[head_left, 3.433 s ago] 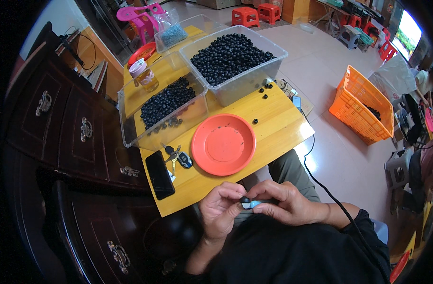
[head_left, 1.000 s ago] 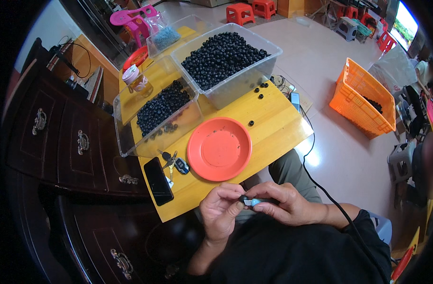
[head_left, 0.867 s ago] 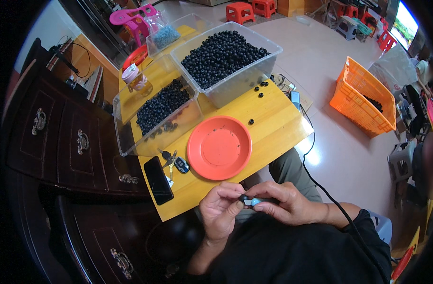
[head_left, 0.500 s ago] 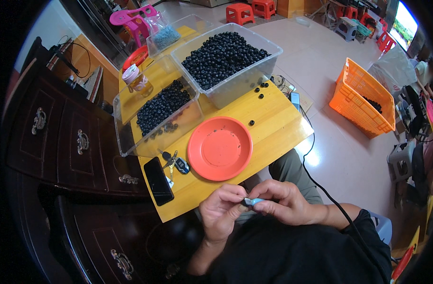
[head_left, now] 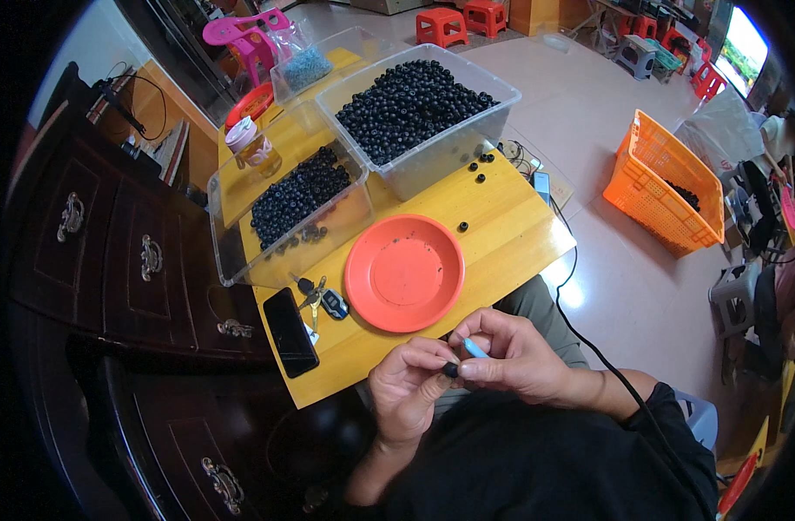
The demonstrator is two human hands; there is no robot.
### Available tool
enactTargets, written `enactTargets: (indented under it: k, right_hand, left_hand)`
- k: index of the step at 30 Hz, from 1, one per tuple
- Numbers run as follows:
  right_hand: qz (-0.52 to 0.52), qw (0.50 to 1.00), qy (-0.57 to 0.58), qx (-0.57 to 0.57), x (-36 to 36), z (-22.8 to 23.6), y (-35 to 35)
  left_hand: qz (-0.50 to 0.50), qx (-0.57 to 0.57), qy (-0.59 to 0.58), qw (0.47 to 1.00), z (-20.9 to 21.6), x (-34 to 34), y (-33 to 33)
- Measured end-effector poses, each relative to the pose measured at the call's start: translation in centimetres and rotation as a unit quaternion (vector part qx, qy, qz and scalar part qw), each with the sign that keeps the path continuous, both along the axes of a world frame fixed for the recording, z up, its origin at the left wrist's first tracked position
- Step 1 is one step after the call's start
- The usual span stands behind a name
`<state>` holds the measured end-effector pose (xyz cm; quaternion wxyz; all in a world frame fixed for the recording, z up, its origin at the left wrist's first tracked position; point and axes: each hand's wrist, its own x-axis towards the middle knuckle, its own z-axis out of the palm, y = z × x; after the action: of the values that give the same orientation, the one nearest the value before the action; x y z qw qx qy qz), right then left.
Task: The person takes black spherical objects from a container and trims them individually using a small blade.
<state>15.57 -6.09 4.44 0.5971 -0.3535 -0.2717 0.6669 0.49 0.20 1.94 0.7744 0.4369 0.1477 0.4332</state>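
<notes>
We see a yellow wooden table (head_left: 523, 215) bearing a round red dish (head_left: 404, 274), with a black phone (head_left: 290, 333) and a bunch of keys (head_left: 314, 300) lying to its left. Behind stand a smaller clear bin (head_left: 349, 208) and a larger clear bin (head_left: 436, 169), both holding black beads (head_left: 415, 108); loose beads (head_left: 481, 178) lie toward the right edge.

You're in home living room: dark drawer cabinet (head_left: 167, 300) with ornate handles (head_left: 151, 258) at your left, yellow table (head_left: 512, 234) before you, pink plastic chair (head_left: 219, 33) beyond, red stools (head_left: 442, 28) on glossy tiled floor (head_left: 562, 113). Lit screen (head_left: 743, 50) far right, likely television, small in view.
</notes>
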Motion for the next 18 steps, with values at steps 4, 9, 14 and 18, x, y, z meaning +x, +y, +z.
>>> enactTargets:
  k: [4, 9, 14, 18]
  right_hand:
    - [-0.015, 1.000, -0.023, 0.013, -0.1, 0.1, 0.3]
    - [0.011, 0.999, -0.032, 0.025, 0.6, -0.4, -0.5]
    - [0.002, 0.982, -0.164, 0.092, 1.5, -1.0, -1.5]
    - [0.026, 0.938, -0.297, 0.176, 2.0, 0.0, -1.6]
  left_hand:
    - [0.017, 0.028, 0.025, 0.999, 0.1, 0.2, 0.0]
    - [-0.001, -0.047, 0.018, 0.999, 0.5, 0.5, -0.2]
    - [-0.011, -0.039, 0.000, 0.999, -0.3, 0.2, 0.3]
    - [-0.014, -0.023, -0.010, 1.000, -0.6, 0.3, 0.1]
